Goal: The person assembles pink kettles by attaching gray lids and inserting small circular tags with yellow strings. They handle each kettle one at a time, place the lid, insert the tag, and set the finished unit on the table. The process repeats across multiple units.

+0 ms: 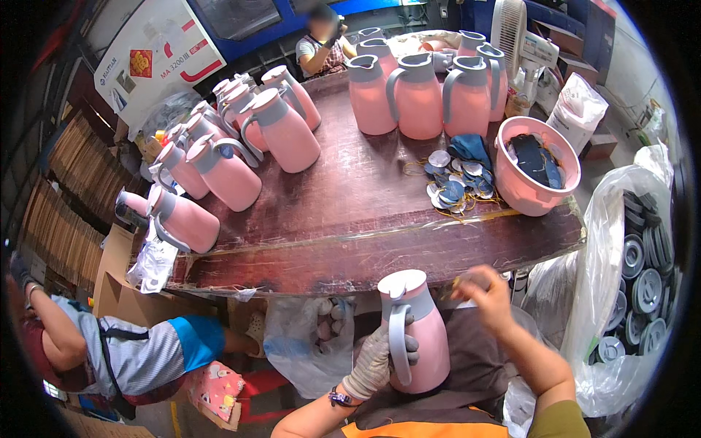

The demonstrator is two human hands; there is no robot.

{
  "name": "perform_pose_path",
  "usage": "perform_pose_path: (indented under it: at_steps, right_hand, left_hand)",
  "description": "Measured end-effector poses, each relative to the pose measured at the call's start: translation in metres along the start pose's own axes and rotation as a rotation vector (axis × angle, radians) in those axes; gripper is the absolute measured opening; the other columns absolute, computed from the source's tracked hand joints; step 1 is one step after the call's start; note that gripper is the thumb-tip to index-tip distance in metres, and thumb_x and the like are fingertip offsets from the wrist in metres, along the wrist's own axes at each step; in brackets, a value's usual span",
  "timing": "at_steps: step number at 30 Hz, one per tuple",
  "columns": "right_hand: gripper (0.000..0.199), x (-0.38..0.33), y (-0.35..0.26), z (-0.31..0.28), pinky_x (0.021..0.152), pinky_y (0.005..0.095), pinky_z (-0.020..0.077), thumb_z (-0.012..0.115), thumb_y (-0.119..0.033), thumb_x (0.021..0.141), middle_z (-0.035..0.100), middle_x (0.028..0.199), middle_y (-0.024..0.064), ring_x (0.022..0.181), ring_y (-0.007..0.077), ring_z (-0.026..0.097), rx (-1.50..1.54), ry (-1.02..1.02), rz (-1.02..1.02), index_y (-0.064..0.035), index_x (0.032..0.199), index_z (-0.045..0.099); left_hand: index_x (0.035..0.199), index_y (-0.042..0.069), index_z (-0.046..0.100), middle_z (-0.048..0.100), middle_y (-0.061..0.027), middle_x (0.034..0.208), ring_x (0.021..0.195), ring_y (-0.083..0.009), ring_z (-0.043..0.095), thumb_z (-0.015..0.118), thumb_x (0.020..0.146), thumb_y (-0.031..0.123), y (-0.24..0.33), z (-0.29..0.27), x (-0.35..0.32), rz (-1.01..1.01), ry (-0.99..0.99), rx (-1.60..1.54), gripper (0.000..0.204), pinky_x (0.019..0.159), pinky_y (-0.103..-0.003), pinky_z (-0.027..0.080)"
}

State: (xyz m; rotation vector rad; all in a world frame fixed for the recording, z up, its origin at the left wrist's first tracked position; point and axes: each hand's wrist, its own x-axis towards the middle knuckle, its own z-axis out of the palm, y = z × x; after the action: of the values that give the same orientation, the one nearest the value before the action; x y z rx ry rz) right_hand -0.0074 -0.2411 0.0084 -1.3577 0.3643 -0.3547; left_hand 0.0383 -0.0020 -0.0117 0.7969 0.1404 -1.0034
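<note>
One pink jug (416,332) is being held upright just below the near edge of the wooden table (365,219), close in front of the person's apron. Its long axis is running nearly vertical, leaning a little, with the lid and spout at the top and the base resting down toward the lap. The left hand (376,361), in a pale work glove, is wrapping around the jug's lower left side, its fingers curling in behind the grey handle (398,339), so this hand is gripping the jug firmly and carrying its weight.

The right hand (485,292) is bare and is sitting up and to the right of the jug, level with its lid, near but not touching it. Its fingers are pinching together around something small and yellowish; what that is cannot be made out, so I cannot tell more than that the fingertips are closed. The jug's top is therefore lying to the left and slightly below that hand, while the handle is facing the left hand's side.

Farther away on the table, a heap of round tags with yellow strings (454,186) is lying well ahead of the right hand, beside a pink bowl (537,164). Rows of finished pink jugs (420,95) are standing at the far end, and more are lying on their sides along the left edge.
</note>
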Motion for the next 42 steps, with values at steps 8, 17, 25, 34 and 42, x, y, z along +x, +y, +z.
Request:
perform_pose_path:
  at_steps: [8, 17, 25, 34, 42]
  right_hand:
    - [0.020, -0.062, 0.017, 0.055, 0.064, 0.0309, 0.0526, 0.070, -0.019, 0.083, 0.069, 0.081, 0.0119, 0.075, 0.0181, 0.069, -0.425, -0.077, -0.058, -0.0030, 0.095, 0.065]
    - [0.020, -0.063, 0.026, 0.054, 0.067, 0.0268, 0.0495, 0.069, -0.020, 0.085, 0.067, 0.082, 0.0063, 0.075, 0.0102, 0.062, -0.034, -0.110, 0.173, -0.0013, 0.092, 0.066]
    - [0.021, -0.070, 0.019, 0.053, 0.070, 0.0242, 0.0503, 0.066, -0.019, 0.089, 0.067, 0.088, 0.0053, 0.079, 0.0092, 0.061, 0.217, -0.117, 0.287, 0.0006, 0.097, 0.064]
    - [0.017, -0.072, 0.027, 0.032, 0.065, 0.0261, 0.0512, 0.063, -0.014, 0.091, 0.066, 0.082, 0.0069, 0.070, 0.0126, 0.062, 0.296, -0.135, 0.269, -0.0004, 0.098, 0.056]
    - [0.010, -0.069, 0.030, 0.037, 0.064, 0.0218, 0.0471, 0.059, -0.008, 0.092, 0.062, 0.084, 0.0027, 0.073, 0.0083, 0.057, 0.230, -0.184, 0.015, -0.0018, 0.099, 0.060]
  left_hand:
    - [0.125, 0.005, 0.054, 0.065, -0.0053, 0.093, 0.077, -0.0144, 0.065, 0.062, 0.090, 0.016, 0.006, 0.011, 0.003, 0.102, 0.027, 0.421, 0.037, 0.070, -0.028, 0.056]
    - [0.116, 0.003, 0.060, 0.065, -0.0011, 0.094, 0.083, -0.0096, 0.060, 0.066, 0.088, 0.017, 0.002, 0.004, 0.001, 0.211, 0.007, 0.725, 0.032, 0.073, -0.024, 0.050]
    - [0.103, 0.002, 0.064, 0.064, 0.0004, 0.089, 0.079, -0.0096, 0.059, 0.063, 0.088, 0.012, 0.013, 0.007, -0.004, 0.401, 0.022, 1.213, 0.018, 0.071, -0.023, 0.048]
    - [0.072, 0.007, 0.048, 0.046, -0.0068, 0.077, 0.088, -0.0277, 0.045, 0.054, 0.088, 0.026, 0.039, -0.005, -0.013, 0.209, -0.333, 0.007, 0.026, 0.098, -0.042, 0.033]
    - [0.130, 0.003, 0.050, 0.063, -0.0158, 0.115, 0.084, -0.0190, 0.064, 0.054, 0.091, 0.008, 0.044, 0.012, -0.014, 0.235, -0.106, 0.238, 0.040, 0.080, -0.032, 0.052]
